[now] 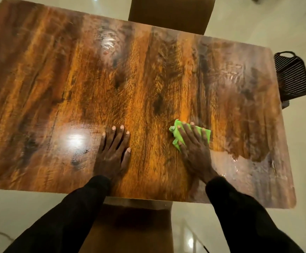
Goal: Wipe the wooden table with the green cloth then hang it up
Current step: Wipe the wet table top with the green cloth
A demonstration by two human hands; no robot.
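**Green cloth pressed flat on the wooden table under the right hand**

No brand, label or writing can be read anywhere in the view.

The green cloth [176, 138] is a bright lime colour, crumpled and folded into a small wad. It lies on the near half of the table [57, 79], right of centre, touching the surface. The right hand [194, 148] lies flat on top of it with fingers spread and extended, pressing it down rather than clenching it; the cloth shows at the fingertips and along the thumb side of the hand, while its middle is hidden under the palm.

The left hand [113, 152] rests palm down on bare wood, just left of centre, fingers stretched out and holding nothing. The two hands are near each other but apart. Both arms wear dark sleeves [72, 216].

The table is glossy, with strong orange-brown grain and dark knots, and ceiling lights reflect from it as bright spots. A wet-looking sheen with a ragged edge covers the right part of the top, to the right of the cloth.

A brown chair [170, 11] stands at the far edge, and another [130, 230] at the near edge between the arms. A dark ribbed basket [290, 77] sits on the pale floor [248, 19] past the right end of the table.
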